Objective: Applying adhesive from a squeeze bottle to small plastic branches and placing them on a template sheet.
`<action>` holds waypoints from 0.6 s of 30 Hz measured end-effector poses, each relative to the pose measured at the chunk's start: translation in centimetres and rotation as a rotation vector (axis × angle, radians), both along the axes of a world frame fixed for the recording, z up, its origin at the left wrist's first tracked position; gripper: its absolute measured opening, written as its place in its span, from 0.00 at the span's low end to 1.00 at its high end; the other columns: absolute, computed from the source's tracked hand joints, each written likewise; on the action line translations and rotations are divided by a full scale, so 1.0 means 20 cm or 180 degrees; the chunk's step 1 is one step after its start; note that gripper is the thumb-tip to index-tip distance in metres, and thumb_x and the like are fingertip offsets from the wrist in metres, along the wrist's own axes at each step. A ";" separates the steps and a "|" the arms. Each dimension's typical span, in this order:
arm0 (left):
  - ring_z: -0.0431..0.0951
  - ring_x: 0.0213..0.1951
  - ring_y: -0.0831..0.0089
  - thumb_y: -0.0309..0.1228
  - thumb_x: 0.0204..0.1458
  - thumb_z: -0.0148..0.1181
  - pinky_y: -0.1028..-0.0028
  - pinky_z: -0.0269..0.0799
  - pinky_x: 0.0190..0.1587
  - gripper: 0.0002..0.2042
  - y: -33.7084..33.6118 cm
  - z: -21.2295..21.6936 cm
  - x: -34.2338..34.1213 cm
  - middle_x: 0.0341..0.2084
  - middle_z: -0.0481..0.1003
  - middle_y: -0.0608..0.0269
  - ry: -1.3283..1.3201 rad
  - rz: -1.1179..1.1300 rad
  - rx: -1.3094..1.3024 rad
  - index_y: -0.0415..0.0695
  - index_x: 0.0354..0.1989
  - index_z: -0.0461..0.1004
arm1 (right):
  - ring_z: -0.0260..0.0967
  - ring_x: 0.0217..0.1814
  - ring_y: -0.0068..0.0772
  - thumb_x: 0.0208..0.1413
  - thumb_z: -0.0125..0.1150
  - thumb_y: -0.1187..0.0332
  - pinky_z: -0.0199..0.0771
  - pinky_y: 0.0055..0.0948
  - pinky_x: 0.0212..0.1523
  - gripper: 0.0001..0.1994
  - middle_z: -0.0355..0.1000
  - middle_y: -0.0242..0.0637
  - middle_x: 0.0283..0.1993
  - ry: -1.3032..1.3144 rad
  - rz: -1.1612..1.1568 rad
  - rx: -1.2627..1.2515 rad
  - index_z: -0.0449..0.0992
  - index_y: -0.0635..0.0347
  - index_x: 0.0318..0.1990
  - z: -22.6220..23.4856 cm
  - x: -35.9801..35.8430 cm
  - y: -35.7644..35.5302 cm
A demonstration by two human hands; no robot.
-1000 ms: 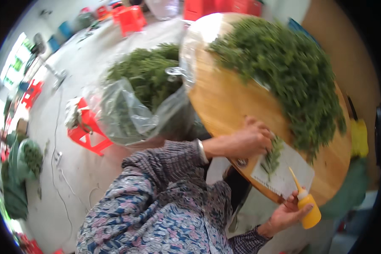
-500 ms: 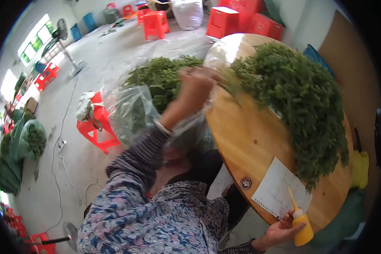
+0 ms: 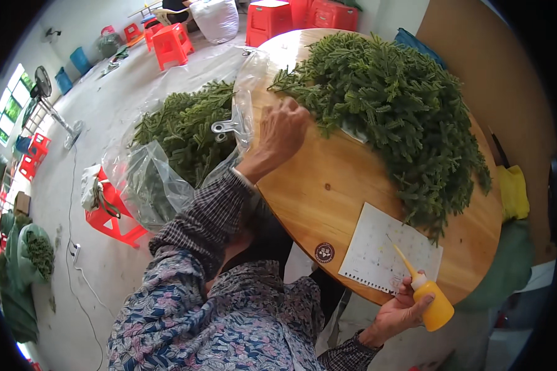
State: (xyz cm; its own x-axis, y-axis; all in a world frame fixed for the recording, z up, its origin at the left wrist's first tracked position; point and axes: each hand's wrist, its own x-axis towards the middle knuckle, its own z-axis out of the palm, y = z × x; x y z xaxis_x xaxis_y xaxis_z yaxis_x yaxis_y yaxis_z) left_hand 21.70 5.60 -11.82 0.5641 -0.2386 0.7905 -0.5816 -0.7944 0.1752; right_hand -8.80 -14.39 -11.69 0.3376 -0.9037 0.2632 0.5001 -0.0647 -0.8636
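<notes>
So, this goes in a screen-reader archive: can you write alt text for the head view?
A person's left hand reaches into a heap of green sprigs on a round wooden table, while the right hand holds an orange squeeze bottle beside a spiral notepad.

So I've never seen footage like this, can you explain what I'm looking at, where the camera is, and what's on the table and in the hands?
The camera sits on a person's head and looks down through a fisheye lens, so straight edges bend. There is no machine, only two bare hands. The left hand reaches to a pile of green sprigs on a round wooden table. The right hand holds a yellow squeeze bottle beside a white gridded sheet. A clear plastic bag of sprigs hangs clipped at the table's left edge.
</notes>
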 end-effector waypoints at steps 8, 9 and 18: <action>0.74 0.26 0.67 0.28 0.45 0.61 0.69 0.71 0.32 0.06 0.13 -0.06 0.18 0.24 0.76 0.60 0.0704 -0.0039 -0.0507 0.43 0.33 0.78 | 0.70 0.30 0.24 0.58 0.58 0.57 0.69 0.14 0.30 0.21 0.74 0.46 0.40 0.0035 0.0003 -0.0045 0.69 0.69 0.47 -0.04 0.00 0.00; 0.74 0.26 0.69 0.28 0.46 0.62 0.71 0.71 0.31 0.06 0.13 -0.03 0.15 0.25 0.76 0.59 0.0799 -0.0118 -0.0558 0.43 0.33 0.78 | 0.70 0.29 0.24 0.58 0.58 0.57 0.69 0.14 0.30 0.22 0.74 0.46 0.40 0.0042 -0.0035 -0.0049 0.69 0.70 0.47 -0.04 0.00 0.00; 0.69 0.21 0.81 0.24 0.47 0.62 0.83 0.67 0.26 0.05 0.06 0.06 -0.44 0.22 0.75 0.64 0.2779 -0.1803 -0.3134 0.38 0.32 0.77 | 0.71 0.30 0.24 0.58 0.57 0.55 0.70 0.15 0.31 0.23 0.74 0.46 0.42 0.0037 -0.0068 -0.0097 0.68 0.70 0.48 -0.04 -0.02 -0.01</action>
